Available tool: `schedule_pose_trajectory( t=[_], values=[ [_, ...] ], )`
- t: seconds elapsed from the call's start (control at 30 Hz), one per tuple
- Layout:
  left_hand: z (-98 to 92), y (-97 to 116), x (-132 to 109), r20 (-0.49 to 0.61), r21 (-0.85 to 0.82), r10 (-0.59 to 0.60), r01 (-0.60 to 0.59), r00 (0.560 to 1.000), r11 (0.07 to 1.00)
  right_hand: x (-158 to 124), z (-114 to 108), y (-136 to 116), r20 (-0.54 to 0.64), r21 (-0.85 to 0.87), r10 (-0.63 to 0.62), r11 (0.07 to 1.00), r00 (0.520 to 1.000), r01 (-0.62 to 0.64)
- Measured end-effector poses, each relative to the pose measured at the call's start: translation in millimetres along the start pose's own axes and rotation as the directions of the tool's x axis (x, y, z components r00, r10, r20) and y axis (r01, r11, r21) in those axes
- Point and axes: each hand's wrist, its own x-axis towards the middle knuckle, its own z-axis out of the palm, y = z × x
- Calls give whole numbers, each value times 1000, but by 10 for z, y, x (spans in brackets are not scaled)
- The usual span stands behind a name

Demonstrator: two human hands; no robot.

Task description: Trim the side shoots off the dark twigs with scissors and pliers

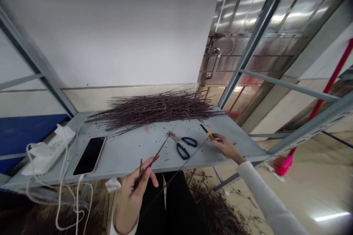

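Note:
My left hand (pixel 135 187) is closed around a few thin dark twigs (pixel 159 149) in front of the shelf's near edge, one pointing up toward the scissors. My right hand (pixel 226 147) rests low over the right part of the shelf, its fingers around a utility knife (pixel 210 135) with a yellow and black body; the palm hides part of it. Between the hands lies a pair of scissors (pixel 182 145) with dark blue handles, blades pointing away to the left. A long bundle of dark twigs (pixel 160 108) lies along the back of the shelf.
On the left of the grey shelf (pixel 124 158) are a phone (pixel 89 156) with a white cable and a white power strip (pixel 49 150). Metal posts (pixel 237 77) stand at the corners. More twigs (pixel 217 205) lie on the floor below. Small bits litter the shelf.

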Motion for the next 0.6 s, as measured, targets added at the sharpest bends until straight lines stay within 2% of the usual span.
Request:
schedule_pose_trajectory(
  t=[0.07, 0.17, 0.23, 0.3, 0.37, 0.43, 0.5, 0.6],
  values=[
    [15, -30, 7, 61, -37, -19, 21, 998, 999, -83, 21, -185, 35, 165, -46, 986, 998, 40],
    [37, -40, 14, 115, -59, -54, 61, 992, 996, -249, 117, -588, 134, 413, -127, 909, 983, 61],
    [46, -16, 18, 128, -57, -75, 82, 989, 995, -360, 190, -869, 299, 665, -214, 746, 930, -42],
    [47, 16, 23, 138, -46, -91, 99, 986, 994, -448, 254, -1095, 339, 742, -290, 667, 895, -65],
    [39, 33, 30, 149, -33, -101, 107, 984, 994, -507, 304, -1236, 271, 689, -338, 722, 901, 63],
    [23, 25, 35, 145, -21, -109, 113, 983, 993, -545, 337, -1297, 202, 549, -397, 803, 895, 232],
    [2, 1, 35, 135, -11, -113, 116, 984, 993, -580, 349, -1311, 208, 423, -462, 837, 862, 346],
    [-22, -26, 27, 130, 8, -116, 116, 985, 993, -638, 332, -1318, 252, 340, -517, 839, 818, 425]
  ],
)
